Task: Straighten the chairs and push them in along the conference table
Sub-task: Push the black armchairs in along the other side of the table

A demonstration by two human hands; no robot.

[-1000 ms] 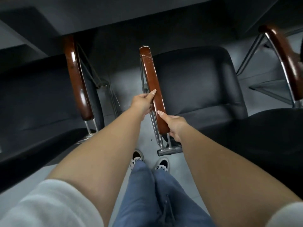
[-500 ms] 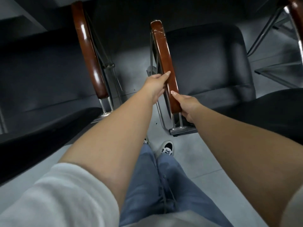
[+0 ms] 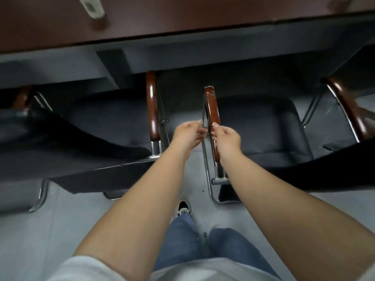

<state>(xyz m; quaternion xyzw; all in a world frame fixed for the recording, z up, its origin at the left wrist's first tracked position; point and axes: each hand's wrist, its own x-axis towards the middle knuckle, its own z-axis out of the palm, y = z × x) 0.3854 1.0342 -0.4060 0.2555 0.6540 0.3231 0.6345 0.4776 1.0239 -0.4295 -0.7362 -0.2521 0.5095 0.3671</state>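
Note:
Two black chairs stand side by side at the dark brown conference table (image 3: 182,21). The right chair (image 3: 259,126) has a wooden left armrest (image 3: 211,106) on a chrome frame. My right hand (image 3: 227,136) grips the rear part of that armrest, thumb on top. Just left of the armrest is my left hand (image 3: 187,132), its fingers loosely curled by the chrome tube and holding nothing. The left chair (image 3: 101,126) has its right armrest (image 3: 152,110) tucked under the table edge.
A grey panel runs under the table's edge. The right chair's other armrest (image 3: 349,112) is at the far right. A blurred white object (image 3: 92,7) lies on the table. My legs and shoes (image 3: 182,207) stand on grey floor between the chairs.
The view has lifted and the table top has come into sight. The chairs now sit closer under the table. My left hand has come off the armrest; my right hand stays on it.

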